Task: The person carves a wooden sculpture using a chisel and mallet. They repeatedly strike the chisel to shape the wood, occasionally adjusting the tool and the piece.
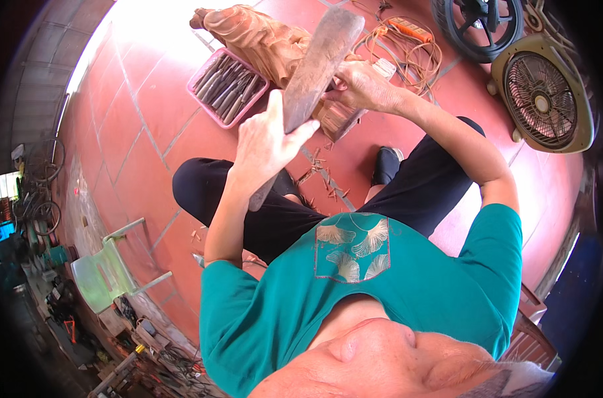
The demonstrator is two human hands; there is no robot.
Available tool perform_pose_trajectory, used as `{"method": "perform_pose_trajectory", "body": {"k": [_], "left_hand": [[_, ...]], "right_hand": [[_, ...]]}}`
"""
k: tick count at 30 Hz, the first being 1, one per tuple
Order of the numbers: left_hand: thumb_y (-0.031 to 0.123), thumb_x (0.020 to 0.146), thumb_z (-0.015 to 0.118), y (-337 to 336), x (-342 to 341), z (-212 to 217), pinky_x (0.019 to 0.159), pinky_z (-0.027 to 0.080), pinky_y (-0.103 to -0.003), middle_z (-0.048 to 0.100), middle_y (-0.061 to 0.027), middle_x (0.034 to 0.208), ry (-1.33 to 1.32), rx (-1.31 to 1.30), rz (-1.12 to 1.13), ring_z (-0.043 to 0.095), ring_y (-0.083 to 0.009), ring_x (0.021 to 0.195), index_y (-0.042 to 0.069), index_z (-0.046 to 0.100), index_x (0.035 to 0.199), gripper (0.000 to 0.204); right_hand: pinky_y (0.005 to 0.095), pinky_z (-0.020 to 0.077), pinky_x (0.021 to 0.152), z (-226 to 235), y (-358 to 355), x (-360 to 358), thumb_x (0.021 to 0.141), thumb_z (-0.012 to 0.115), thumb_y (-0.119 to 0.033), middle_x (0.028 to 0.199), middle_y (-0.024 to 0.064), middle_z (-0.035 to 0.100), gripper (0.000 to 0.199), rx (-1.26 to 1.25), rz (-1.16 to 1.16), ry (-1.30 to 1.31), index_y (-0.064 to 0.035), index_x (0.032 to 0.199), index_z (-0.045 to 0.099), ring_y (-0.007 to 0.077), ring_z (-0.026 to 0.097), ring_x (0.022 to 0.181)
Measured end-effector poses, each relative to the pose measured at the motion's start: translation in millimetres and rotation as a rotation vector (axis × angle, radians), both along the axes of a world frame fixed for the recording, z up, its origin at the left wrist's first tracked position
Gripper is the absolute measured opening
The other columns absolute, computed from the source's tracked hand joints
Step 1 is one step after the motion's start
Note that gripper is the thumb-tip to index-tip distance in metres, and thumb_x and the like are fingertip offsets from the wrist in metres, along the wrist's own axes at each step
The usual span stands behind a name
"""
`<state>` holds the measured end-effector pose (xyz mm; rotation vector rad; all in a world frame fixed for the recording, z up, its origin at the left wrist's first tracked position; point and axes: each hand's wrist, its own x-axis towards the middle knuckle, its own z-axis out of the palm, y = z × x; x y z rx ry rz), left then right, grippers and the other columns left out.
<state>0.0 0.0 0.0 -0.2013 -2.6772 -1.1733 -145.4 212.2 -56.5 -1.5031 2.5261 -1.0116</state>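
Note:
My left hand [265, 142] is closed around a flat, worn wooden mallet [322, 66] shaped like a bat. The mallet slants up and away over my lap, its thin end below my wrist. Behind its broad end lies a carved wooden figure [261, 41] with flowing folds, on the floor. My right hand [364, 87] is at the near end of the carving, its fingers curled closed; the mallet partly hides what they hold. A pink basket [207, 110] beside the figure holds many chisels [228, 83] lying side by side.
Wood chips [328, 179] lie on the red tiles between my feet. A tangled cord with an orange power strip [409, 30] is at the far right, near a box fan [541, 101] and a wheel [479, 26]. A green chair [105, 275] stands at the left.

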Motion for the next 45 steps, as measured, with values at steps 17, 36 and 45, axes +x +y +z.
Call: {"method": "perform_pose_trajectory", "body": {"k": [17, 36, 45], "left_hand": [[0.03, 0.087, 0.08, -9, 0, 9, 0.079, 0.054, -0.037, 0.073, -0.0177, 0.093, -0.078, 0.256, -0.005, 0.071, -0.0244, 0.083, -0.002, 0.056, 0.122, 0.053], [0.018, 0.088, 0.079, -6, 9, 27, 0.078, 0.052, -0.03, 0.066, -0.0066, 0.094, 0.0, 0.517, 0.026, 0.061, -0.0128, 0.084, -0.002, 0.055, 0.123, 0.047], [0.015, 0.085, 0.08, -10, 15, 31, 0.07, 0.051, -0.027, 0.065, -0.0039, 0.092, 0.053, 0.625, 0.045, 0.059, -0.0119, 0.075, -0.002, 0.054, 0.124, 0.049]], "right_hand": [[0.0343, 0.0562, 0.078, -4, 10, -23, 0.092, 0.076, -0.022, 0.092, 0.0065, 0.071, 0.048, -0.04, -0.175, -0.237, -0.0093, 0.134, 0.057, 0.0179, 0.07, 0.082], [0.0371, 0.056, 0.074, -2, 11, -15, 0.088, 0.079, -0.027, 0.1, 0.0097, 0.071, 0.055, 0.005, -0.091, -0.103, -0.0137, 0.135, 0.054, 0.0243, 0.073, 0.084], [0.0406, 0.0539, 0.076, -2, 9, -14, 0.081, 0.08, -0.015, 0.098, 0.0143, 0.063, 0.057, -0.098, -0.055, -0.16, -0.012, 0.134, 0.059, 0.0305, 0.064, 0.086]]}}
